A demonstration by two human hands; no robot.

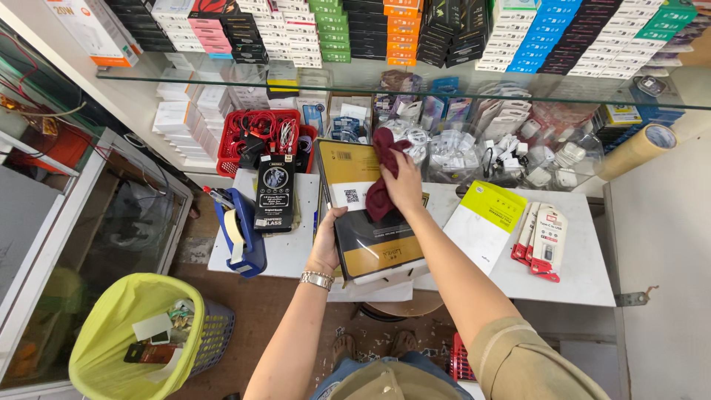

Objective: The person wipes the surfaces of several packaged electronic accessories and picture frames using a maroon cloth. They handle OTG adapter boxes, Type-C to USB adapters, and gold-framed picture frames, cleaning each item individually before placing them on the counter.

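left hand [326,241] grips the near-left edge of the flat black-and-gold box [376,235], which overhangs the white tabletop [585,274] front – could tip off if the grip slackens | right hand [404,184] clenches a maroon cloth [379,189] on the box; a hard wipe may shove it | room: tape dispenser [241,230] left, yellow-and-white pack [483,222] right; glass shelf [518,87] beyond

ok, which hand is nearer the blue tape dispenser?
Left. The left hand grips the black-and-yellow box's left edge, just right of the blue tape dispenser; the right hand, holding a maroon cloth, is farther right.
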